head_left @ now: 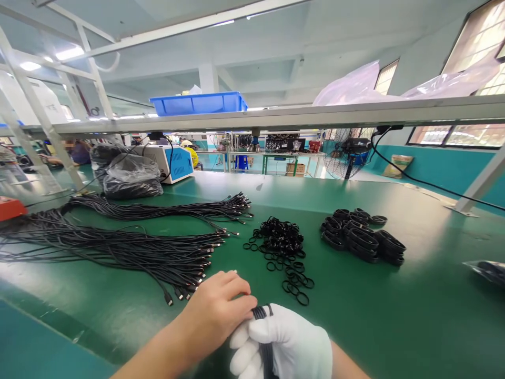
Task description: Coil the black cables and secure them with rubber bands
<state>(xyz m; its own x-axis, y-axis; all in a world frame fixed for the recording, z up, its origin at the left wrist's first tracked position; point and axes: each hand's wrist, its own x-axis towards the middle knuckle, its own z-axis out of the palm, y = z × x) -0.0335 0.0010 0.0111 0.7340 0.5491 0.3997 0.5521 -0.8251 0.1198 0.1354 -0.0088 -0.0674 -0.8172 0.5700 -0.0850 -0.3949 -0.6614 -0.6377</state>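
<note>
My right hand [290,337], in a white glove, is wrapped round a coiled black cable [268,358] near the front edge of the table. My bare left hand [221,305] is closed at the top of the same coil, its fingertips pinching the cable and partly hiding it. A dark band [270,309] shows by the gloved index finger. Just beyond my hands lies a pile of small black rings [281,237], some scattered loose towards me. Long black cables [158,245] with metal plug ends stretch out to the left. Several coiled cables [361,237] are heaped on the right.
Across the green table [394,316] runs a raised shelf [276,118] carrying a blue tray [199,103]. A plastic bag [132,171] and a blue-and-white machine [173,163] stand at the back left. A fan [349,152] is behind the table; a clear packet [489,271] lies far right.
</note>
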